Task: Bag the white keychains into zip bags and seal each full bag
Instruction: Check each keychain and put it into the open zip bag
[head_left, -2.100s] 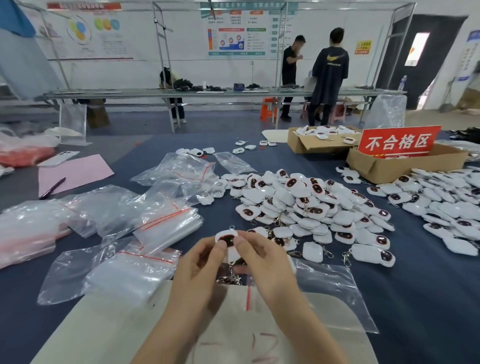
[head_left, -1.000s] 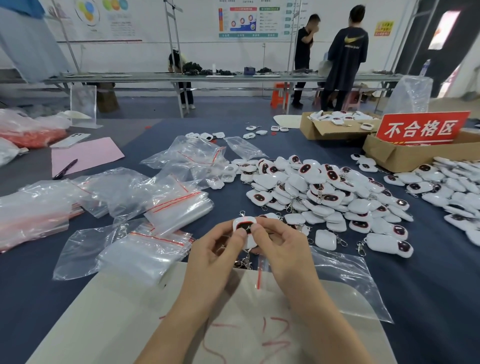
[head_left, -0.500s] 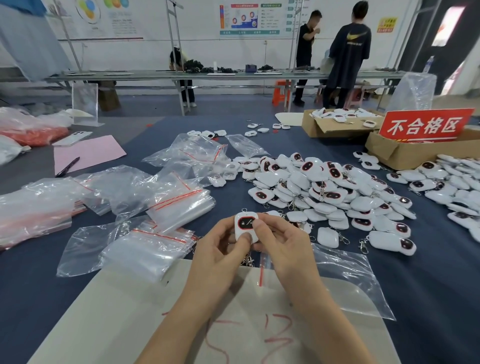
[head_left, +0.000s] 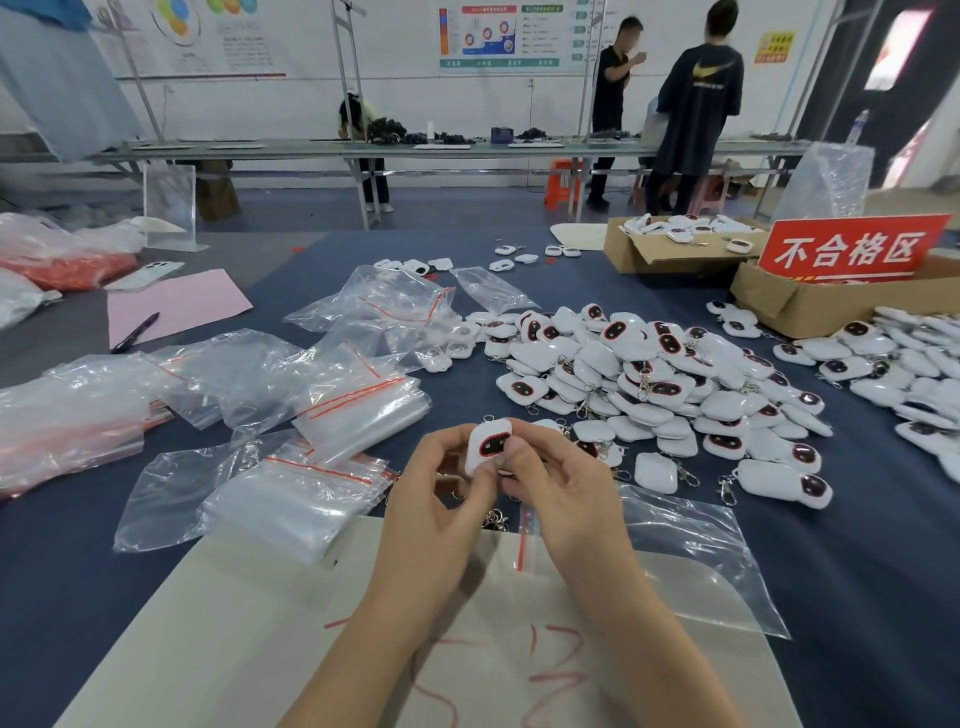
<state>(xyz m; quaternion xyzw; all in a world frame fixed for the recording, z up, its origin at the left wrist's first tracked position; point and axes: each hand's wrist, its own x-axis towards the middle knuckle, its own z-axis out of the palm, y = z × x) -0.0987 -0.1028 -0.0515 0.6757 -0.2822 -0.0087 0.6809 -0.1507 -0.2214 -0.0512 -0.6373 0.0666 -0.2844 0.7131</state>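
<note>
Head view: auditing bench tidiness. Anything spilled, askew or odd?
No damage shows. The empty zip bags lie strewn and crumpled left of the keychain pile, and a few stray keychains sit apart near the far edge.

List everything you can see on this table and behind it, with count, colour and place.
cloth: one, dark blue, covering the table.
card: one, off-white, nearest edge.
keychain: one, white with dark face, held above the card.
keychain pile: many, white, centre of cloth.
second pile: many, white, right edge.
zip bags: many, clear with red seals, left half of cloth.
flat bag: one, clear, across the card's right corner.
boxes: two, brown, far right.
sign: one, red, at the nearer box.
paper: one, pink, far left.
pen: one, dark, on the paper's edge.
people: three, at the far bench.
hands: left hand and right hand, pinching the keychain.
</note>
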